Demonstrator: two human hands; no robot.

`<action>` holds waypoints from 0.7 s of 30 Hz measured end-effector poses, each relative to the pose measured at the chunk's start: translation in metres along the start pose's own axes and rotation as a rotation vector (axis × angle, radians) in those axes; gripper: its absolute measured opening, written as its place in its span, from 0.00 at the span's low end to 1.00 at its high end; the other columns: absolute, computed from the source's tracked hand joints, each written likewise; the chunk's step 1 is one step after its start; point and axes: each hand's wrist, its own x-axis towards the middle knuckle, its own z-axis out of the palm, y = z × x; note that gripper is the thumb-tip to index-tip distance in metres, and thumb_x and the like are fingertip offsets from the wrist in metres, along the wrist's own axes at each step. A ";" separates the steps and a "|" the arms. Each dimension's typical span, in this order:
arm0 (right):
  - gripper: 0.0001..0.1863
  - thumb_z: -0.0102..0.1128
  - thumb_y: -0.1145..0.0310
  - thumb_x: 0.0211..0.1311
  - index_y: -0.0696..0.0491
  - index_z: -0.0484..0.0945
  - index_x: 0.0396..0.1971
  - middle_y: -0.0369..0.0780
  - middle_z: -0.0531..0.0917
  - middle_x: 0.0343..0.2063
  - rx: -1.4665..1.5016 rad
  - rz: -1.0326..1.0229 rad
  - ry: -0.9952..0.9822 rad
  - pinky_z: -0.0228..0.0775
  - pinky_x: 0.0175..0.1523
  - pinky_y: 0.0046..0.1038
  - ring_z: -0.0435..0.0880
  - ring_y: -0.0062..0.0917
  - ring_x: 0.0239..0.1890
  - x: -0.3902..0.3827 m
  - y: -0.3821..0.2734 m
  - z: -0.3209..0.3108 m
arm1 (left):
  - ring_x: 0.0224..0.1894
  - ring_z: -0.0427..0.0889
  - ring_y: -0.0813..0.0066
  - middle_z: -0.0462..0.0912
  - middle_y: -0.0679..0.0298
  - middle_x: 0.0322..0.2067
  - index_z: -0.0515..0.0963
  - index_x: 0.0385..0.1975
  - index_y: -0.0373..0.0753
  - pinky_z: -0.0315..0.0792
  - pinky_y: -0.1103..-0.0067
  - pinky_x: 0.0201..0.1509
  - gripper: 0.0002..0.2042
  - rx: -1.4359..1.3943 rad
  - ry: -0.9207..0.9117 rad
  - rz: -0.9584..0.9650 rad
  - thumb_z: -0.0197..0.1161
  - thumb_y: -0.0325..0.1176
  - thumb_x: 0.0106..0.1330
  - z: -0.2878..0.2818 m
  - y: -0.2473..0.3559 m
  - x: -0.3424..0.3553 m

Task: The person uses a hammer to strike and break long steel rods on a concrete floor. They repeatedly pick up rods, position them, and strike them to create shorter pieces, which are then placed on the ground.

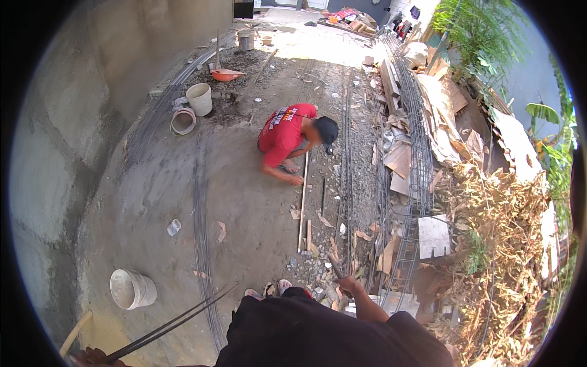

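At the lower left, my left hand is closed around long dark metal rods, which angle up over the ground. My right hand grips a short dark bar, near bundles of long steel rods lying on the gravel. Ahead, a co-worker in a red shirt and dark cap squats, one hand close to a long pale strip on the ground.
A concrete wall runs along the left. White buckets, an orange dustpan-shaped tool and thin rods lie on the ground. On the right are scrap boards, rebar cages, dry leaves and plants.
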 end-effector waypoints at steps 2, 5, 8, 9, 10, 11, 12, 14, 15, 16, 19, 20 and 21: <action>0.26 0.68 0.47 0.63 0.57 0.79 0.21 0.38 0.78 0.16 -0.039 0.061 -0.080 0.65 0.21 0.35 0.77 0.26 0.15 -0.002 0.017 0.035 | 0.23 0.63 0.81 0.69 0.68 0.20 0.80 0.25 0.34 0.56 0.80 0.26 0.21 -0.024 0.003 0.019 0.73 0.48 0.65 0.008 -0.012 0.005; 0.25 0.65 0.47 0.62 0.57 0.82 0.24 0.39 0.81 0.20 -0.178 0.169 -0.142 0.68 0.28 0.37 0.78 0.28 0.20 0.009 0.076 0.068 | 0.23 0.64 0.80 0.69 0.68 0.20 0.82 0.27 0.32 0.58 0.79 0.26 0.22 0.069 0.027 -0.008 0.72 0.50 0.65 0.019 -0.059 0.010; 0.25 0.65 0.46 0.63 0.57 0.82 0.25 0.39 0.81 0.20 -0.247 0.166 -0.204 0.68 0.28 0.37 0.78 0.28 0.20 -0.013 0.118 0.104 | 0.26 0.69 0.77 0.74 0.66 0.23 0.85 0.32 0.30 0.64 0.77 0.30 0.24 0.233 0.088 -0.022 0.73 0.52 0.64 0.031 -0.067 0.017; 0.25 0.65 0.46 0.63 0.57 0.82 0.25 0.39 0.81 0.20 -0.258 0.136 -0.219 0.68 0.28 0.36 0.78 0.28 0.20 -0.020 0.129 0.116 | 0.26 0.70 0.76 0.76 0.65 0.24 0.85 0.34 0.29 0.67 0.77 0.31 0.25 0.286 0.106 -0.021 0.73 0.52 0.64 0.034 -0.067 0.021; 0.25 0.65 0.46 0.63 0.56 0.82 0.25 0.39 0.81 0.20 -0.253 0.094 -0.230 0.68 0.28 0.36 0.78 0.28 0.20 -0.028 0.136 0.126 | 0.28 0.70 0.76 0.76 0.65 0.26 0.81 0.36 0.31 0.64 0.77 0.30 0.25 0.334 0.036 0.045 0.63 0.54 0.71 0.041 -0.066 0.021; 0.25 0.65 0.46 0.63 0.56 0.82 0.26 0.39 0.81 0.20 -0.248 0.045 -0.236 0.68 0.28 0.36 0.78 0.29 0.20 -0.037 0.145 0.134 | 0.28 0.70 0.76 0.76 0.65 0.26 0.81 0.36 0.31 0.64 0.77 0.31 0.24 0.329 0.026 0.070 0.63 0.53 0.72 0.045 -0.072 0.025; 0.25 0.65 0.46 0.63 0.56 0.82 0.26 0.39 0.81 0.20 -0.246 -0.006 -0.241 0.68 0.28 0.36 0.78 0.29 0.20 -0.046 0.155 0.142 | 0.28 0.70 0.77 0.75 0.66 0.26 0.81 0.36 0.32 0.64 0.77 0.31 0.24 0.323 0.010 0.094 0.62 0.53 0.72 0.049 -0.080 0.026; 0.25 0.65 0.46 0.63 0.56 0.82 0.26 0.39 0.81 0.21 -0.237 -0.133 -0.253 0.68 0.28 0.36 0.78 0.29 0.20 -0.059 0.169 0.160 | 0.27 0.70 0.77 0.75 0.66 0.27 0.82 0.38 0.32 0.65 0.78 0.33 0.23 0.132 -0.061 0.103 0.61 0.52 0.74 0.055 -0.091 0.032; 0.25 0.65 0.45 0.63 0.56 0.82 0.27 0.39 0.81 0.21 -0.241 -0.219 -0.251 0.68 0.28 0.36 0.78 0.29 0.20 -0.065 0.173 0.165 | 0.28 0.70 0.76 0.76 0.65 0.27 0.82 0.38 0.31 0.65 0.78 0.33 0.24 0.099 -0.033 0.085 0.61 0.52 0.74 0.060 -0.093 0.035; 0.25 0.65 0.45 0.63 0.56 0.82 0.27 0.39 0.81 0.21 -0.248 -0.315 -0.250 0.68 0.28 0.36 0.78 0.29 0.20 -0.069 0.174 0.172 | 0.28 0.70 0.76 0.76 0.65 0.28 0.82 0.39 0.30 0.66 0.78 0.33 0.24 0.065 -0.002 0.068 0.61 0.52 0.74 0.066 -0.094 0.039; 0.25 0.65 0.45 0.63 0.56 0.82 0.28 0.39 0.81 0.21 -0.252 -0.400 -0.202 0.68 0.28 0.36 0.78 0.29 0.20 -0.070 0.168 0.177 | 0.27 0.69 0.77 0.75 0.65 0.29 0.82 0.38 0.30 0.64 0.78 0.32 0.24 0.116 0.016 0.067 0.62 0.52 0.73 0.078 -0.095 0.042; 0.25 0.65 0.45 0.63 0.56 0.82 0.28 0.39 0.81 0.21 -0.252 -0.381 -0.185 0.68 0.28 0.36 0.78 0.29 0.20 -0.069 0.160 0.179 | 0.27 0.68 0.77 0.75 0.65 0.29 0.81 0.37 0.30 0.63 0.78 0.31 0.23 0.155 0.016 0.081 0.62 0.51 0.73 0.081 -0.094 0.042; 0.26 0.65 0.44 0.63 0.56 0.81 0.27 0.39 0.80 0.20 -0.198 -0.221 -0.214 0.68 0.28 0.36 0.78 0.29 0.20 -0.074 0.126 0.177 | 0.27 0.68 0.77 0.74 0.65 0.29 0.81 0.38 0.30 0.62 0.79 0.31 0.23 0.148 -0.007 0.092 0.63 0.51 0.73 0.084 -0.092 0.045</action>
